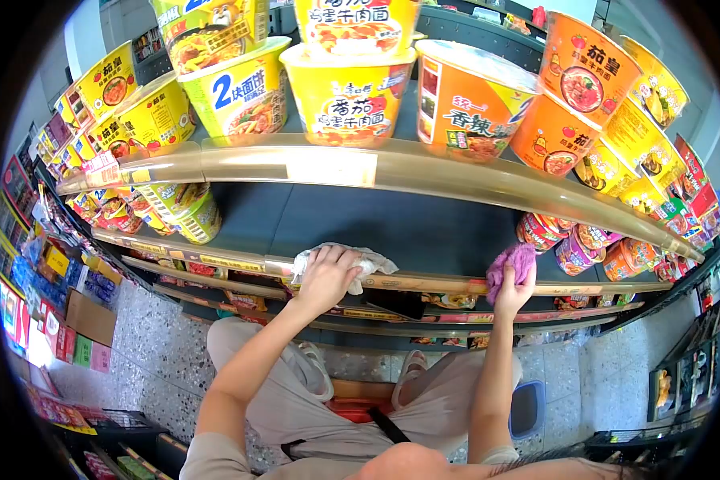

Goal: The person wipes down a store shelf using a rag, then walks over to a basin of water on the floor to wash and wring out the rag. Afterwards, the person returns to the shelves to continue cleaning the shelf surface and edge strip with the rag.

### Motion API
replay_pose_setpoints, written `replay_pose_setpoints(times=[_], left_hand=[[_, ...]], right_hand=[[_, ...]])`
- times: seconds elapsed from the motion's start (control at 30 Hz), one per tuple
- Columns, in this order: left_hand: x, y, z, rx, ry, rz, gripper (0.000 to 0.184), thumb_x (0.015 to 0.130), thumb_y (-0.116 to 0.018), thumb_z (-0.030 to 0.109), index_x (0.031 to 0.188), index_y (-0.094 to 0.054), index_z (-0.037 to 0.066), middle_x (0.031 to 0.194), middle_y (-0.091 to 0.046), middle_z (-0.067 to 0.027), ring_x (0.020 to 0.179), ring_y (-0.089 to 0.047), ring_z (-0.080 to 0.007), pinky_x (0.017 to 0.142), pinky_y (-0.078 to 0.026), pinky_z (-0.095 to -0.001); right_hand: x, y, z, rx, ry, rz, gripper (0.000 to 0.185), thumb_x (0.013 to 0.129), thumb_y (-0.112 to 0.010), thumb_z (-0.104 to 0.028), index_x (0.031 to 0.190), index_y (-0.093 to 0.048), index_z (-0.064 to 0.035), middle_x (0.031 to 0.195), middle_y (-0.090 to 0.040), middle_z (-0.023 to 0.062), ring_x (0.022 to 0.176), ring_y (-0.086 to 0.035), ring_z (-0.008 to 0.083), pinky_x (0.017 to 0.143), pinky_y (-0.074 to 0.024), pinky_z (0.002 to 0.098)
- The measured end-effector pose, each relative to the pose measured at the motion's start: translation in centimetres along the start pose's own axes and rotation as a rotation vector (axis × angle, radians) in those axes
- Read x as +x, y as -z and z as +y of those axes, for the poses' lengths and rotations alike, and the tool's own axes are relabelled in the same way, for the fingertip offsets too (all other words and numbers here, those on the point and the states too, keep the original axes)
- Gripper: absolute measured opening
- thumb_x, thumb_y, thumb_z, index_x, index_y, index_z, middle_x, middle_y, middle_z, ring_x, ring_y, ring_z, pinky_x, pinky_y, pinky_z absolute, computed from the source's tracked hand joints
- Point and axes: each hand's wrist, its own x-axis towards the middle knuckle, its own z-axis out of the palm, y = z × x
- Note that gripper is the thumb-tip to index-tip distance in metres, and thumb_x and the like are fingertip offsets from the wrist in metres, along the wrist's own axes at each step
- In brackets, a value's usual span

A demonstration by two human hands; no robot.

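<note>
My left hand (pixel 328 278) presses a white cloth (pixel 374 264) against the front edge of the dark shelf (pixel 320 220), its fingers laid over the fabric. Further right, my right hand (pixel 514 290) grips a bunched purple cloth (pixel 510 262) at the same shelf's front rail. Between the two hands the dark shelf surface is exposed. Cup noodles (pixel 546 230) stand on this shelf just beyond the purple cloth, and green noodle cups (pixel 192 216) are to the left of the white cloth.
An upper shelf rail (pixel 424 172) runs above my hands, with stacked noodle tubs (pixel 344 96) on it. Lower shelves hold packets. A cardboard box (pixel 90 316) is on the floor at left. A blue-grey bin (pixel 527 408) stands beside my right leg.
</note>
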Motion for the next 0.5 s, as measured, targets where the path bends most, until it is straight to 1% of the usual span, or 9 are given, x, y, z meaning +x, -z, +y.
replay_pose_setpoints(times=[0.1,0.13,0.23,0.27,0.33,0.37,0.4,0.43,0.5], left_hand=[[-0.6,0.4,-1.5,-0.024,0.069,0.059,0.025,0.09,-0.063,0.021,0.111,-0.064,0.008,0.101,-0.061,-0.0109,0.1,-0.055,-0.0306,0.09,-0.042,-0.0435],[-0.8,1.3,-2.3,-0.026,0.08,0.076,0.025,0.09,-0.063,0.019,0.112,-0.063,0.008,0.102,-0.06,-0.0121,0.098,-0.055,-0.0309,0.089,-0.042,-0.0443],[-2.3,3.9,-5.7,0.116,0.134,0.197,0.029,0.086,-0.066,0.015,0.115,-0.061,0.008,0.105,-0.058,-0.0141,0.099,-0.054,-0.033,0.088,-0.042,-0.0471],[-2.9,4.7,-7.1,0.173,0.166,0.204,0.031,0.085,-0.067,0.014,0.115,-0.061,0.008,0.106,-0.058,-0.0144,0.099,-0.054,-0.0335,0.088,-0.043,-0.0478],[-3.9,6.7,-9.2,0.25,0.26,0.211,0.03,0.085,-0.066,0.013,0.115,-0.063,0.009,0.107,-0.058,-0.0144,0.1,-0.054,-0.0336,0.089,-0.043,-0.0472],[-4.4,7.3,-10.2,0.265,0.252,0.255,0.03,0.086,-0.065,0.013,0.116,-0.063,0.009,0.107,-0.058,-0.0141,0.101,-0.055,-0.0336,0.09,-0.042,-0.0466],[-5.0,7.7,-11.3,0.261,0.251,0.238,0.03,0.087,-0.065,0.015,0.116,-0.063,0.009,0.107,-0.058,-0.0133,0.102,-0.055,-0.0334,0.093,-0.041,-0.0458],[-5.5,8.2,-11.5,0.281,0.293,0.14,0.029,0.089,-0.062,0.018,0.117,-0.063,0.009,0.112,-0.059,-0.013,0.105,-0.055,-0.0336,0.097,-0.039,-0.0469],[-7.0,7.2,-14.1,0.269,0.304,0.042,0.032,0.091,-0.06,0.02,0.121,-0.062,0.009,0.119,-0.059,-0.0124,0.108,-0.055,-0.0329,0.1,-0.037,-0.049]], right_hand=[[-1.5,-0.3,0.5,-0.087,0.035,0.008,0.039,0.088,-0.064,0.001,0.126,-0.056,0.003,0.108,-0.062,0.0037,0.096,-0.057,0.0111,0.087,-0.047,0.0264],[-2.0,-1.2,-0.9,-0.101,0.025,0.01,0.037,0.087,-0.064,0.001,0.123,-0.058,0.0038,0.109,-0.062,0.0052,0.099,-0.058,0.0133,0.09,-0.0459,0.0279],[-1.6,-1.3,-1.1,-0.225,0.111,-0.065,0.035,0.086,-0.063,0.0,0.121,-0.058,0.005,0.109,-0.062,0.0068,0.099,-0.058,0.0157,0.092,-0.0454,0.0295],[-1.3,-1.5,-1.5,-0.226,0.102,-0.058,0.034,0.086,-0.063,0.0,0.119,-0.059,0.0057,0.108,-0.062,0.0082,0.1,-0.059,0.0173,0.093,-0.0451,0.0303],[-0.7,-1.4,-1.5,-0.174,0.032,-0.025,0.037,0.086,-0.061,0.001,0.122,-0.058,0.0054,0.11,-0.061,0.0068,0.099,-0.058,0.0161,0.092,-0.0455,0.0299],[-0.3,-1.7,-2.0,-0.147,0.002,-0.004,0.037,0.086,-0.06,0.002,0.124,-0.057,0.0054,0.11,-0.06,0.0063,0.099,-0.058,0.0158,0.091,-0.0457,0.0298],[0.3,-1.5,-1.8,-0.155,-0.002,-0.006,0.038,0.087,-0.059,0.003,0.125,-0.056,0.0055,0.11,-0.059,0.0049,0.098,-0.057,0.0144,0.09,-0.0464,0.0291],[0.9,-1.5,-1.6,-0.202,0.019,0.025,0.04,0.085,-0.06,0.002,0.125,-0.057,0.0046,0.109,-0.061,0.0076,0.096,-0.059,0.017,0.089,-0.0472,0.0306],[2.2,-1.1,-2.0,-0.518,0.098,-0.024,0.042,0.082,-0.062,0.001,0.124,-0.057,0.0033,0.109,-0.063,0.0137,0.097,-0.062,0.0239,0.09,-0.0479,0.0344]])
